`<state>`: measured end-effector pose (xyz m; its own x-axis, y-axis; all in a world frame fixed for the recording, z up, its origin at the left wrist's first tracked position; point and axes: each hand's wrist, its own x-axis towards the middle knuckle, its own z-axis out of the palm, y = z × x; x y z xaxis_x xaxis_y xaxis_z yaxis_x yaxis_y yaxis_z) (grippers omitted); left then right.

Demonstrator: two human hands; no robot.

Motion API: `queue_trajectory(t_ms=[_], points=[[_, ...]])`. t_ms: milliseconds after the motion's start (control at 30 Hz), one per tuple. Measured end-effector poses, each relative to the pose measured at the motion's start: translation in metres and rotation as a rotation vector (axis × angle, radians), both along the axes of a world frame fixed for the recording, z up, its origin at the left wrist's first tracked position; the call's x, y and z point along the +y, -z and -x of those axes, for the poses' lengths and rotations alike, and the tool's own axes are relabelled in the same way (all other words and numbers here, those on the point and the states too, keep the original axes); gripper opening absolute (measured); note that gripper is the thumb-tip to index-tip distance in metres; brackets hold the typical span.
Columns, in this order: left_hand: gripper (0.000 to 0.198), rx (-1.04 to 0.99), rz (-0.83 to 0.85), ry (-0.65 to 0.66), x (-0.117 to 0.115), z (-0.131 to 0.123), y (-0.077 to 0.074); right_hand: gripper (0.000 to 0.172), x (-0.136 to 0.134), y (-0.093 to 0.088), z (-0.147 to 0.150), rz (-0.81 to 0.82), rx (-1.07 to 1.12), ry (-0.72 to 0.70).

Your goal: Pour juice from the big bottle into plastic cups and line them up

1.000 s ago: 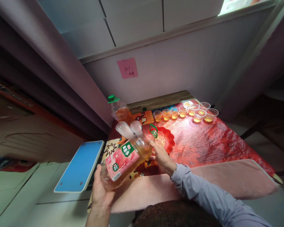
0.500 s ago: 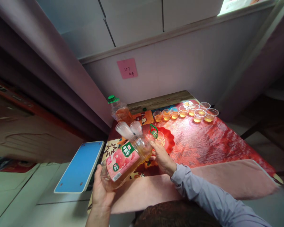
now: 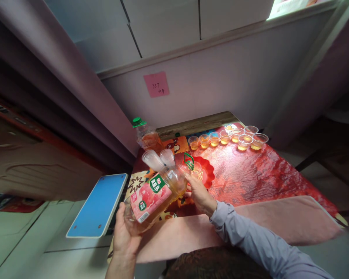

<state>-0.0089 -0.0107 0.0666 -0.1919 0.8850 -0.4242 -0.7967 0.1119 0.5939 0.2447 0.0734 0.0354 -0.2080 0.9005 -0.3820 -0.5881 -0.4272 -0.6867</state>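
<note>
A large clear juice bottle (image 3: 152,193) with a pink and green label lies tilted between my hands, its neck end to the upper right. My left hand (image 3: 124,232) cups the base, and my right hand (image 3: 199,193) grips near the neck. Amber juice pools along the bottle's lower side. Beyond the neck, a clear cup (image 3: 197,169) stands in a red scalloped dish (image 3: 211,174); the mouth overlaps it, so I cannot tell whether juice is flowing. A green carry ring (image 3: 189,161) hangs at the neck.
Several clear cups with amber juice (image 3: 214,139) line the table's far side. Stacked empty cups (image 3: 152,159) lie behind the bottle, near a second green-capped bottle (image 3: 147,135). A pink cloth (image 3: 287,219) covers the near edge; a blue stool (image 3: 99,205) stands left.
</note>
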Motion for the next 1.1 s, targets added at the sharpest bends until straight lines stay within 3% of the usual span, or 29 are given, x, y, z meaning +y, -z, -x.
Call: queue_trajectory(t_ms=[200, 400, 700, 967, 1100], points=[[0.063, 0.096, 0.086, -0.075, 0.001, -0.015, -0.017, 0.057, 0.001, 0.001, 0.000, -0.002, 0.003, -0.012], [0.066, 0.128, 0.125, -0.089, 0.001, -0.018, -0.022, 0.054, 0.001, 0.000, -0.001, 0.010, -0.002, -0.012], [0.070, 0.089, 0.071, -0.039, 0.002, -0.011, -0.014, 0.053, 0.002, 0.001, -0.001, 0.004, -0.003, -0.007], [0.051, -0.003, 0.014, 0.032, 0.002, -0.002, -0.005, 0.053, 0.002, -0.001, -0.002, 0.004, -0.011, 0.003], [0.058, -0.077, -0.025, 0.072, 0.002, 0.000, -0.003, 0.055, 0.002, 0.000, -0.002, 0.009, -0.012, 0.000]])
